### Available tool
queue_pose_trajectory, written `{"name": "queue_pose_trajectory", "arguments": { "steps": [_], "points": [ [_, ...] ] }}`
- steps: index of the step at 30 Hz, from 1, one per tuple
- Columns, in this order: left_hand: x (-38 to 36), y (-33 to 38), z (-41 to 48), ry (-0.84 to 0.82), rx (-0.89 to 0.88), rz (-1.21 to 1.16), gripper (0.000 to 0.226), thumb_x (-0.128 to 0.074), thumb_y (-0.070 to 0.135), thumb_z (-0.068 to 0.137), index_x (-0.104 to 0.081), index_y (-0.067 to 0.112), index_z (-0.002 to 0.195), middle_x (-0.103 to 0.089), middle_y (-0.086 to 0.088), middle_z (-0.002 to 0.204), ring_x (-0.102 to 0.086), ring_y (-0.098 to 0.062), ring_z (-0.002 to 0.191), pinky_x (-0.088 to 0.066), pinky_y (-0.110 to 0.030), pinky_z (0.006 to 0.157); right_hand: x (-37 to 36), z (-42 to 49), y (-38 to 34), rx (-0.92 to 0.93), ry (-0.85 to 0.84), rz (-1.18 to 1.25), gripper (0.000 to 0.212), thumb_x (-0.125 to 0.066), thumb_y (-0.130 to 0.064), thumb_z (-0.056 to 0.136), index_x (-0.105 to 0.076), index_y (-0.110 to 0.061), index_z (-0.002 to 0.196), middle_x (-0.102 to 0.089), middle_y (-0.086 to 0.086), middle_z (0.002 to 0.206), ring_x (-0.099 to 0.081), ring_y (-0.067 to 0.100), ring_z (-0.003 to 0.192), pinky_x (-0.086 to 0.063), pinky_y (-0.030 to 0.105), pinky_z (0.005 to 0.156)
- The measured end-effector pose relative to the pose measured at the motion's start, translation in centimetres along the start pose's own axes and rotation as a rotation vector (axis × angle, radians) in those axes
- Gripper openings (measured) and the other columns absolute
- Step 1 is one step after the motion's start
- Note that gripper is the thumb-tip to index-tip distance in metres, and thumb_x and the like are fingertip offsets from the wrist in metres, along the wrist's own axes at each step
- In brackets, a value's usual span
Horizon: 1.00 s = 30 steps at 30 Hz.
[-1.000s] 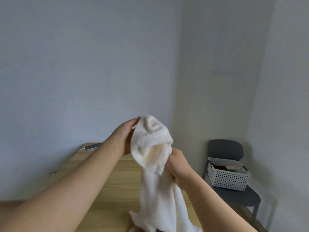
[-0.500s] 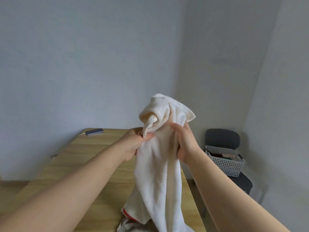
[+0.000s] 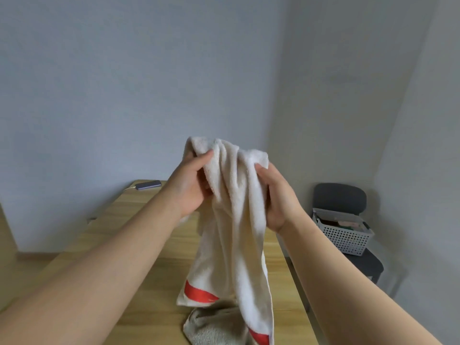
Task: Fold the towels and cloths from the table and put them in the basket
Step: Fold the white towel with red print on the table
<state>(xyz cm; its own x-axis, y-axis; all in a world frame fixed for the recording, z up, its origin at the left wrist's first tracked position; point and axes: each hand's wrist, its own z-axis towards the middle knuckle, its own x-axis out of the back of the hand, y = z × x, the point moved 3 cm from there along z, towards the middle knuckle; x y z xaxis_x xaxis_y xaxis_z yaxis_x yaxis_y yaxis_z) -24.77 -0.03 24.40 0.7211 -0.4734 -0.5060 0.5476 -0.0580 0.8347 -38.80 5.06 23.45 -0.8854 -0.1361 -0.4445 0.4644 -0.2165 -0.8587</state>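
A white towel with red stripes [image 3: 231, 220] hangs bunched in the air above the wooden table [image 3: 139, 257]. My left hand [image 3: 191, 185] grips its top left edge, thumb over the cloth. My right hand [image 3: 276, 197] holds the top right edge, fingers curled behind the fabric. The towel's lower end dangles over a crumpled grey-beige cloth [image 3: 214, 327] lying on the table near the front. The white perforated basket [image 3: 346, 235] sits on a dark chair at the right, with some folded items inside.
A dark phone [image 3: 148, 184] with a cable lies at the table's far left corner. The dark chair [image 3: 348, 207] stands in the room's corner, right of the table. Plain walls stand behind.
The towel hangs longer and its red stripes now show. Both hands have shifted to its upper edge, a little apart. The grey-beige cloth has come into sight below.
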Motion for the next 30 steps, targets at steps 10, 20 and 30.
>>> {"name": "queue_pose_trajectory", "arguments": {
  "steps": [10,20,30],
  "points": [
    [5.1,0.4,-2.2,0.233,0.162,0.226,0.027,-0.062,0.016,0.084,-0.063,0.017,0.111,-0.071,-0.007,0.091,-0.069,-0.021,0.081,-0.053,-0.032,0.069,-0.5,1.8,1.9,-0.009,0.188,-0.126,0.025,-0.04,-0.016,0.099,-0.065,-0.017,0.098,-0.069,0.006,0.097,-0.066,0.018,0.088,-0.052,0.034,0.087],
    [11.3,6.5,-1.5,0.305,-0.057,-0.031,0.02,-0.05,0.021,0.094,-0.067,0.012,0.089,-0.067,-0.004,0.083,-0.067,-0.013,0.075,-0.056,-0.027,0.076,-6.0,6.7,5.1,-0.128,0.177,0.308,0.053,-0.045,-0.011,0.098,-0.028,-0.019,0.147,-0.053,0.007,0.116,-0.062,0.017,0.085,-0.052,0.031,0.082],
    [30.0,-5.9,-5.6,0.472,0.557,1.21,0.019,-0.057,0.013,0.088,-0.057,0.021,0.106,-0.057,-0.007,0.12,-0.056,-0.019,0.097,-0.046,-0.027,0.083,-3.6,4.8,24.2,-0.528,0.261,-0.85,0.039,-0.045,-0.008,0.093,-0.049,-0.015,0.131,-0.056,0.002,0.114,-0.054,0.012,0.082,-0.044,0.023,0.066]
  ]
}}
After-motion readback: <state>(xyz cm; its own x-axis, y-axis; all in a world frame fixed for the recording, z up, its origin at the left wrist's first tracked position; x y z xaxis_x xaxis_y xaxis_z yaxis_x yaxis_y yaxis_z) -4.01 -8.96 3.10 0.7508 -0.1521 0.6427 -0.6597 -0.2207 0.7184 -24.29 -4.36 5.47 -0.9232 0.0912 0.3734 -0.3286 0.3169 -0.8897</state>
